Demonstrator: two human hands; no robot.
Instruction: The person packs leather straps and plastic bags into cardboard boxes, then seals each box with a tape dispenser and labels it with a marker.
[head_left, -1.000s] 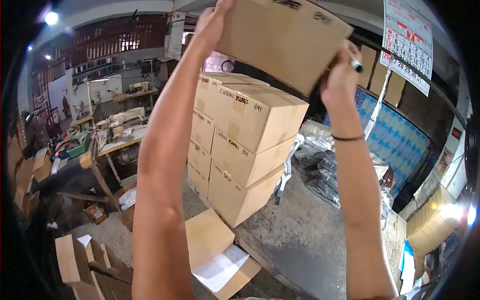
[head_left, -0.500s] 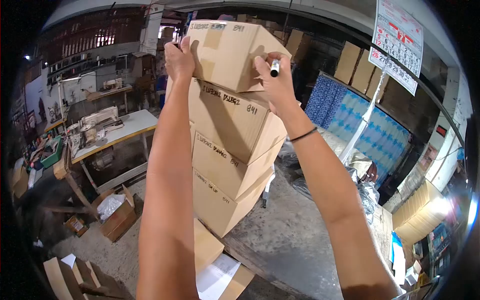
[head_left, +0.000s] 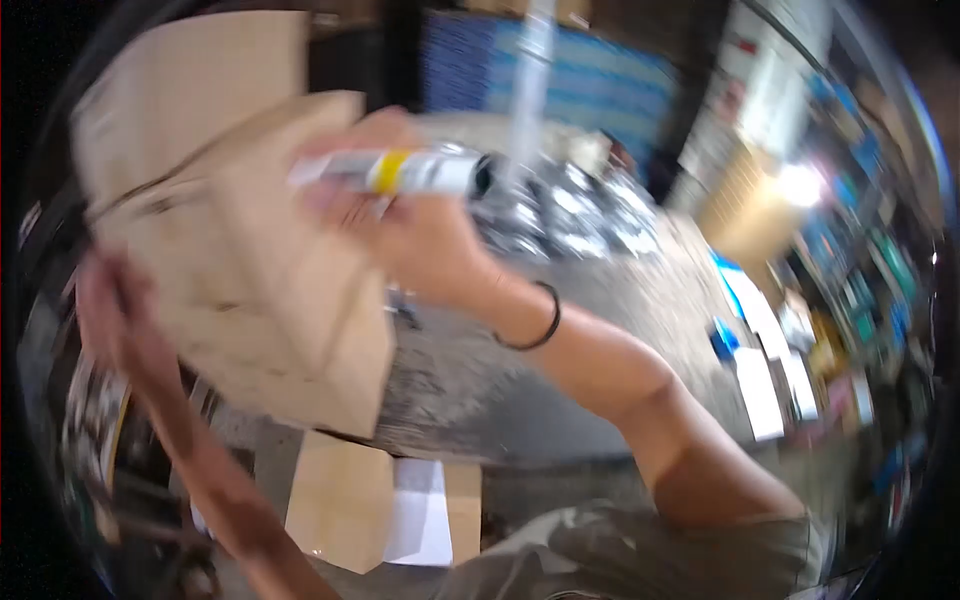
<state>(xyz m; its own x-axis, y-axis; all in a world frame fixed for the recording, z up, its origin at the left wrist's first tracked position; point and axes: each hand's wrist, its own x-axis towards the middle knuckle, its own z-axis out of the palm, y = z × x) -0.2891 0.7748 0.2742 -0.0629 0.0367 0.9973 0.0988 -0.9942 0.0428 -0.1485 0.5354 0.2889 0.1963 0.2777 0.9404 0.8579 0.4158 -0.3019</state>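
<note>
Right hand (head_left: 415,235) is closing around a marker (head_left: 390,172), fingers curled over its barrel and gripping it firmly. The marker is lying almost level across the top of the fist, its white body with a yellow band pointing left and its dark end pointing right. A black wristband (head_left: 545,322) is circling the wrist just behind the hand. The fist is hovering right in front of the cardboard boxes (head_left: 250,260); heavy blur is hiding whether the knuckles are touching them.

Left hand (head_left: 105,310) is reaching up along the left side of the same boxes and seems to be pressing against the cardboard, but motion blur is making it impossible to tell whether the fingers are spread or curled.

The boxes are standing stacked on the concrete floor (head_left: 500,400), toward its left edge in the view, and looking tilted through the lens. Below them, a flattened cardboard sheet (head_left: 335,495) is lying on the floor with a white paper (head_left: 420,510) resting partly over its right side. Farther back, shiny plastic bags (head_left: 565,215) are piling up by a blue patterned cloth (head_left: 600,85) hanging along the far edge.
</note>
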